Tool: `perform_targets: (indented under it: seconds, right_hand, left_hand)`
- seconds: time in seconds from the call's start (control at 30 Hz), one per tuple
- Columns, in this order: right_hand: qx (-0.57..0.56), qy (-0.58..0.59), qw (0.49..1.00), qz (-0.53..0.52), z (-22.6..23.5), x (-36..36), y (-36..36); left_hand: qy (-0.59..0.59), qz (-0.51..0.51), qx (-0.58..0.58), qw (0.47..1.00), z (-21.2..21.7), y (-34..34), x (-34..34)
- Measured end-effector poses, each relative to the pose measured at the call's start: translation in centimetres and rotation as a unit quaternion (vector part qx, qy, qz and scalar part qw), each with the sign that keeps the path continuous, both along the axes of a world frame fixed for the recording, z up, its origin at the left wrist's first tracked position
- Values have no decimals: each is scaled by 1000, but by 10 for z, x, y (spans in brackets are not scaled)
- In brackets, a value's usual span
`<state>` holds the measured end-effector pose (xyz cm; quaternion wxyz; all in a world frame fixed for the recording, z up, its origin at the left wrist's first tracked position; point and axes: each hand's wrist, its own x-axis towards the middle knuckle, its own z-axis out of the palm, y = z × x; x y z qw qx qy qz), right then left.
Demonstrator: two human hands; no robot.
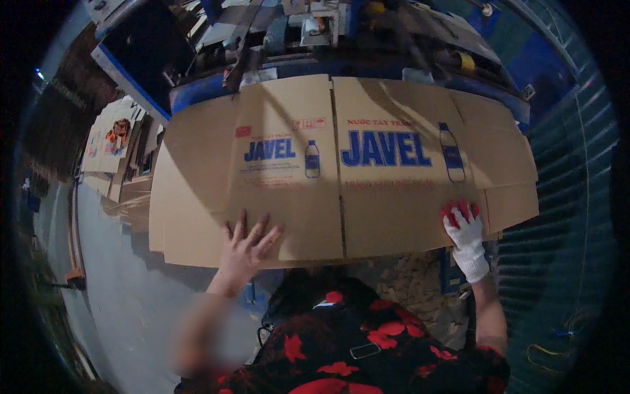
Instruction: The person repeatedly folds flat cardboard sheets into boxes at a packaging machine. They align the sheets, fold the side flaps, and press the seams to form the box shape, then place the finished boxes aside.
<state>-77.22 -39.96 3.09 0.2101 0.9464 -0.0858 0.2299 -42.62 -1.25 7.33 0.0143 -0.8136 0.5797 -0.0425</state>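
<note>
A large flattened cardboard box (289, 217) lies in front of me, printed with blue and red lettering and bottle drawings. Its far edge meets the blue machine (210, 92). Bare, with fingers spread, my left hand (246, 253) rests flat on the sheet's near edge, left of the middle crease. My right hand (467, 236) wears a white knitted glove with red fingertips. It lies on the near right part of the same sheet, fingers stretched forward over the cardboard.
Beyond the sheet, the machine carries rollers and metal parts. A stack of flattened boxes (108, 148) stands at the left, with an orange-and-brown item (119, 133) on top. Cardboard scraps (410, 289) litter the floor below. A dark green corrugated wall (564, 243) runs along the right.
</note>
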Motion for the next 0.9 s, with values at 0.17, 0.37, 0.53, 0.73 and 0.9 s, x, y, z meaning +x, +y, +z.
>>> perform_targets:
  seconds: [0.17,0.37,0.53,0.73,0.9]
  right_hand:
    - [178,135,967,-126,56,68,-10]
    - [123,151,970,-145,49,135,-71]
    - [148,150,958,-194,58,228,-139]
    - [45,66,952,-296,94,310,-175]
    - [218,-19,964,-151,80,217,-164]
  left_hand:
    - [68,30,-181,981,-2,-33,53]
    - [93,35,-197,975,-2,-86,111]
    - [55,80,-163,982,-10,-172,207]
    - [96,256,-181,945,-11,-222,265]
    - [71,316,-52,945,-8,-101,186]
